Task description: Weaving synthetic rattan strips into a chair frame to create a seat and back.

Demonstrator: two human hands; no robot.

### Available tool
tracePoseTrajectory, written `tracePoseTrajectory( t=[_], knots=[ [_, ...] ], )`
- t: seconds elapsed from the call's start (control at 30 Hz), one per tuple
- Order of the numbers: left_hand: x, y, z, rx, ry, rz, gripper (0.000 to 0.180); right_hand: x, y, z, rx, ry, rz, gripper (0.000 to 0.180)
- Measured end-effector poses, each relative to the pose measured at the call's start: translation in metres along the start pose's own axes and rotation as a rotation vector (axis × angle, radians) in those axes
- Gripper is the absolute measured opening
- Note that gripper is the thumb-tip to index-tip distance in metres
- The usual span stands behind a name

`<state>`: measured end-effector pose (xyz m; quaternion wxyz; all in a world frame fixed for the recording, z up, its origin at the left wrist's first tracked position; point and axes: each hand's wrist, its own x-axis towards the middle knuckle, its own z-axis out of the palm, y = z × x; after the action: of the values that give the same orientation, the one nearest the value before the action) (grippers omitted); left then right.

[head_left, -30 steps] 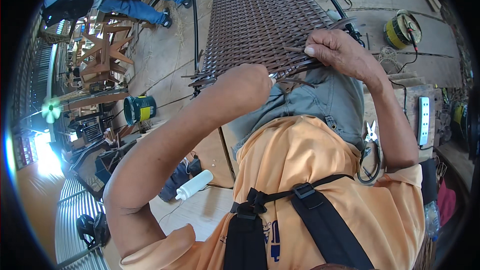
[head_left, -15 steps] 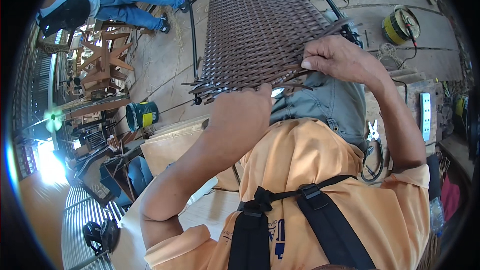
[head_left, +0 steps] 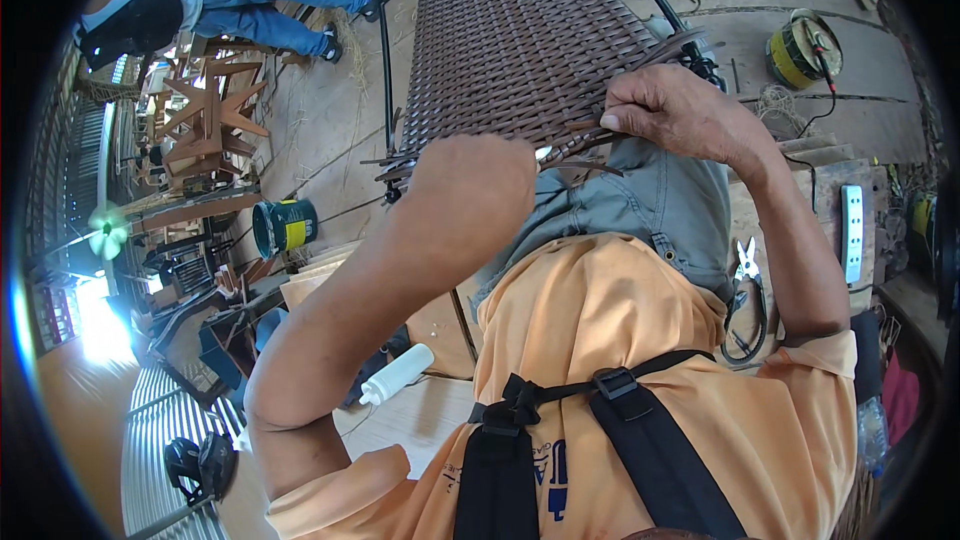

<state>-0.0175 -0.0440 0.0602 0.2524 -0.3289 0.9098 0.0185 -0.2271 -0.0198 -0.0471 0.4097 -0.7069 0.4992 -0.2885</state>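
A dark brown woven wicker panel (head_left: 520,30) on a black metal frame (head_left: 382,60) stretches away in front of me, its near edge over my lap. My left hand (head_left: 475,180) is closed in a fist at this edge. A small pale, shiny tip (head_left: 543,154) shows beside its knuckles; the rest of what it grips is hidden. At the panel's near right corner my right hand (head_left: 680,110) pinches a brown wicker strip (head_left: 583,126) between thumb and fingers. Loose strip ends (head_left: 590,168) stick out between the hands.
Pliers-like cutters (head_left: 746,260) and a white power strip (head_left: 851,230) lie to my right. Buckets stand on both sides, one green (head_left: 284,228), one yellow-banded (head_left: 800,52) with a cable. A white bottle (head_left: 398,373) lies at left. A person (head_left: 250,0) stands far left.
My left hand has risen and shifted left along the panel edge, its elbow swinging outward and uncovering the white bottle. My right hand has barely moved.
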Motion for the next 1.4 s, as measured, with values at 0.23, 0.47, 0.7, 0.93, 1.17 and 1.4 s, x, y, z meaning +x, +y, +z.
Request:
tracePoseTrajectory(
  t=[0.23,0.47,0.7,0.93,1.17,1.4],
  knots=[
    [0.004,0.005,-0.002,0.033,-0.118,-0.114,0.017,-0.001,0.002,-0.001,0.034,0.015,-0.061,0.024],
    [0.0,-0.005,0.002,0.005,-0.05,-0.028,0.019,-0.001,0.0,-0.002,0.004,-0.009,0.014,0.024],
    [-0.01,-0.005,0.014,0.017,-0.012,-0.026,0.025,0.0,-0.036,0.011,-0.394,0.137,-0.14,0.018],
    [-0.003,-0.009,0.014,-0.023,0.015,-0.003,0.026,0.025,-0.035,0.028,-0.499,0.011,-0.149,0.021],
    [0.0,-0.005,0.009,-0.006,0.032,0.021,0.025,0.027,-0.035,0.032,-0.456,0.031,-0.088,0.017],
    [0.008,0.004,0.0,0.106,-0.037,0.052,0.024,0.033,-0.039,0.026,-0.421,-0.022,0.009,0.02]
  ],
)
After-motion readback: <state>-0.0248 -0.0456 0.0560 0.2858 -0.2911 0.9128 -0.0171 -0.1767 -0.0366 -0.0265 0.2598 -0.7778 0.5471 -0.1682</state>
